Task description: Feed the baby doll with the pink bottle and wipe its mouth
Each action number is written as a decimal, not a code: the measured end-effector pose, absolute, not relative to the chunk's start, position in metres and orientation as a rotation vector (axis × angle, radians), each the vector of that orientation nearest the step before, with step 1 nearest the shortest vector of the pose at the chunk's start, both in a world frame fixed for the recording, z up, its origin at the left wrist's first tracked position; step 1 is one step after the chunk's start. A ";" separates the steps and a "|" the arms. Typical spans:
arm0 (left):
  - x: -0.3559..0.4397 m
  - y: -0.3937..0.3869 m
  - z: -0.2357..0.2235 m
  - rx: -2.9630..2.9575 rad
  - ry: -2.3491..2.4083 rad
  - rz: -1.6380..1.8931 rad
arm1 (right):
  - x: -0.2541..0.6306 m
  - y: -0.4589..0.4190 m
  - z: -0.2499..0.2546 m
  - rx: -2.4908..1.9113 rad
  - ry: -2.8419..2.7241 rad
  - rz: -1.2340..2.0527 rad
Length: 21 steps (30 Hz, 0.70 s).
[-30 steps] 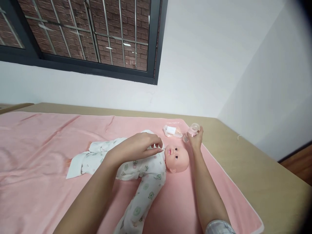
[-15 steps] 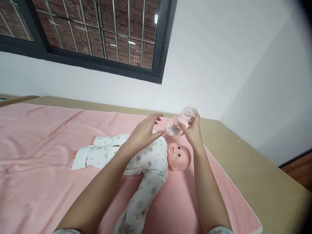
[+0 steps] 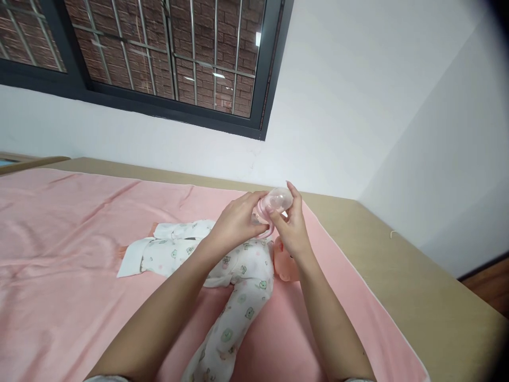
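Observation:
A baby doll (image 3: 222, 265) in a white printed sleepsuit lies on its back on a pink blanket (image 3: 71, 249), head toward the right. Above its chest I hold a small pink baby bottle (image 3: 274, 204) with a clear cap. My left hand (image 3: 236, 223) is wrapped round the bottle's lower part. My right hand (image 3: 292, 225) grips the clear cap end with its fingertips. My hands hide most of the doll's face.
The blanket covers a tan table (image 3: 401, 265) that stands against a white wall under a barred window (image 3: 159, 53). Bare tabletop shows at the right, with a small pale scrap (image 3: 393, 234) near the wall. Wood floor shows at far right.
My right hand lifted the bottle from the blanket's far corner and brought it over the doll. My left hand left the doll's collar and took hold of the bottle.

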<state>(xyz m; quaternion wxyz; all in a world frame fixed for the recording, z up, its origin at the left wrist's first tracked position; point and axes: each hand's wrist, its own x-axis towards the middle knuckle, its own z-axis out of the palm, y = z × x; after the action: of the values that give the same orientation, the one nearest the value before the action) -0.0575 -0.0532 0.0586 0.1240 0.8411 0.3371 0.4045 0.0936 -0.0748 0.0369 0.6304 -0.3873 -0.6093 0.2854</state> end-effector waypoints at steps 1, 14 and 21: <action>-0.057 -0.052 0.058 2.463 1.001 1.167 | 0.095 -0.074 0.037 -0.894 -1.375 0.639; -0.085 -0.010 0.050 2.417 1.348 1.207 | 0.178 -0.028 0.028 -1.012 -1.114 0.205; -0.124 0.037 0.032 2.154 1.773 1.024 | 0.256 0.018 -0.054 -1.622 -1.021 0.183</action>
<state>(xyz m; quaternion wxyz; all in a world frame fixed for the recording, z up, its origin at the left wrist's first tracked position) -0.1243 0.0366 0.0318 0.0849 0.7223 0.5943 0.3432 0.2561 0.0182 -0.0539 0.5713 -0.6914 -0.4352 0.0780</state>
